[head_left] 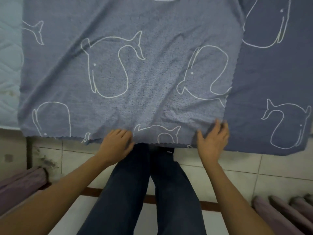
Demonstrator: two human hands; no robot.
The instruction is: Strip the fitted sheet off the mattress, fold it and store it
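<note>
On the bed ahead of us, head view only: the fitted sheet, blue with white whale outlines, lies spread flat over the mattress. It is off the mattress at the left, where bare white quilting shows. A paler layer of the sheet lies on top of a darker layer that shows at the right. We judge this a fold in progress, with the strip step done.

Key relation: the sheet lies straight ahead of both hands, running away from the body. Its near hem runs left to right and hangs just over the bed edge. Both hands are at that hem, so neither has to reach.

- The left hand is near the hem's middle, its fingers bent against the cloth. We cannot tell through the blur whether it pinches the cloth or only touches it.
- The right hand is at the near right corner of the paler layer. Its fingers are spread and its thumb is out. It lies against the cloth and grips nothing that we can see.

The right hand is nearer the free side edge, which runs up and away from it. We judge that the next fold starts from this near hem.

The person's legs in dark trousers stand close to the bed on a pale tiled floor. Purple rolled cloth sits at the lower left, with more at the lower right. A white surface with a brown strip crosses the bottom of the view.
</note>
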